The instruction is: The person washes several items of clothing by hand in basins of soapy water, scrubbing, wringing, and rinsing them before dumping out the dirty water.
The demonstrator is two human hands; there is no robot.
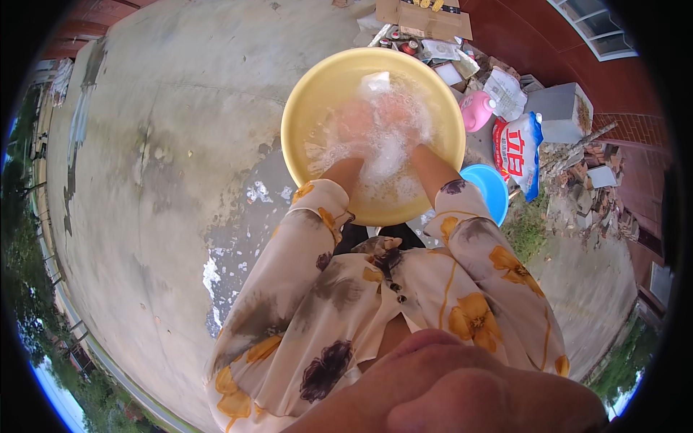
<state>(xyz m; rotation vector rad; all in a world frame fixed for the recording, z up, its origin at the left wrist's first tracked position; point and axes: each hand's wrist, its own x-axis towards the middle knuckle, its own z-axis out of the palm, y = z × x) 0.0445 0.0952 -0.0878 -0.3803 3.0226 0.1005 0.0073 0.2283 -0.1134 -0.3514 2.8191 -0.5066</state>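
Observation:
Both my hands are down in a large yellow plastic basin (291, 130) of sudsy water. My left hand (351, 164) goes under the foam on the left side, and my right hand (422, 155) enters from the right. Splashing water and suds (385, 157) hide the fingers of both. Between and beyond the wrists, a pinkish blurred patch (352, 120) shows through the water; whether it is cloth or skin is unclear. A white piece (377, 81), perhaps cloth, pokes above the surface near the far rim. What either hand grips cannot be seen.
Right of the basin stand a pink plastic bottle (477, 111), a printed detergent bag (518, 154) and a blue basin (487, 189). Behind are a grey box (557, 112), broken bricks (587, 181), and a cardboard box (427, 21) with corn cobs. Wet concrete (178, 124) extends left.

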